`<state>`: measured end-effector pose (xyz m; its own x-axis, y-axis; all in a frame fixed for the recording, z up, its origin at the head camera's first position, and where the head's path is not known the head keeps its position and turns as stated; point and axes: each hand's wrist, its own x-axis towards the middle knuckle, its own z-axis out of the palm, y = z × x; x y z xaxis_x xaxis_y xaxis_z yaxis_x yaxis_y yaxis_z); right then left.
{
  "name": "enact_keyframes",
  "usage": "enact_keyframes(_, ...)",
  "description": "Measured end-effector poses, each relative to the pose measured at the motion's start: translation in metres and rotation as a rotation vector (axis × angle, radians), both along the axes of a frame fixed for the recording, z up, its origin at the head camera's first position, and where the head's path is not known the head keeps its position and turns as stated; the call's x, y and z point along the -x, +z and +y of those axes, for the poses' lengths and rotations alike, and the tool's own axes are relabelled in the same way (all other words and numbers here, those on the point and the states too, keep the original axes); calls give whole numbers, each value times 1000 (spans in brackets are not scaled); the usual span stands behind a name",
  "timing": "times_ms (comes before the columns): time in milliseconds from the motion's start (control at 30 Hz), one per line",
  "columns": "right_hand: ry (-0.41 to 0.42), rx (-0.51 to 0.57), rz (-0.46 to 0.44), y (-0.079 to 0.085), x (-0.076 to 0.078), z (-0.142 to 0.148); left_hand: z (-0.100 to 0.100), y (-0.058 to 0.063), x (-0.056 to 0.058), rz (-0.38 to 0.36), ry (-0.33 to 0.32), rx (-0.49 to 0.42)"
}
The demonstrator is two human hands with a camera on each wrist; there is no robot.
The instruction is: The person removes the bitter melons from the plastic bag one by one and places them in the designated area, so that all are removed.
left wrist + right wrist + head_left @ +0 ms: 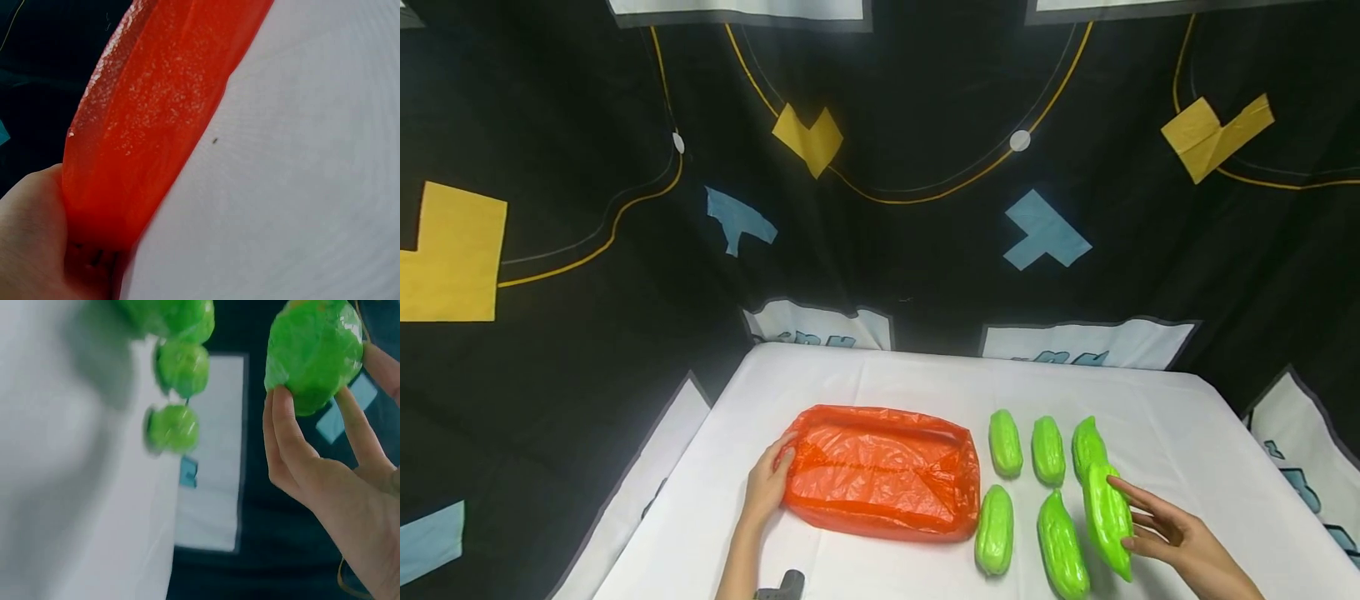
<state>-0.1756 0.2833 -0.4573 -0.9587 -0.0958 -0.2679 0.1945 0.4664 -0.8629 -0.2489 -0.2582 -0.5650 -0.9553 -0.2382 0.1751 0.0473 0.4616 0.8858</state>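
A rectangular container covered in thin red plastic [880,487] lies on the white table. My left hand [767,479] grips its left end, with fingertips over the edge; in the left wrist view that hand [31,231] is partly cut off beside the red plastic. My right hand [1176,533] holds a shiny green bitter melon [1107,525] between fingertips and thumb. In the right wrist view the held melon [315,353] is raised off the table. It partly hides another bitter melon [1088,442] behind it in the head view.
Several more bitter melons lie in two rows right of the container, including one at the back [1005,443], one beside the container [995,531] and one near my right hand [1063,546]. A black curtain [917,267] hangs behind the table [1165,433].
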Motion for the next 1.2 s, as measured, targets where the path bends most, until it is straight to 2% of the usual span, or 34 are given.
enact_keyframes(167,6,-38,-36,-15,-1,13,-6,1,-2,0,11,16)
enact_keyframes(567,103,0,-91,-50,-1,27,-11,3,-6,-16,9,9)
enact_keyframes(767,100,-13,-127,-56,-2,27,-10,3,-7,-14,13,24)
enact_keyframes(1067,200,-43,-12,-60,-2,32,-8,4,-5,-12,3,24)
enact_keyframes(1200,130,-90,-41,-59,-2,29,-8,3,-5,-11,5,19)
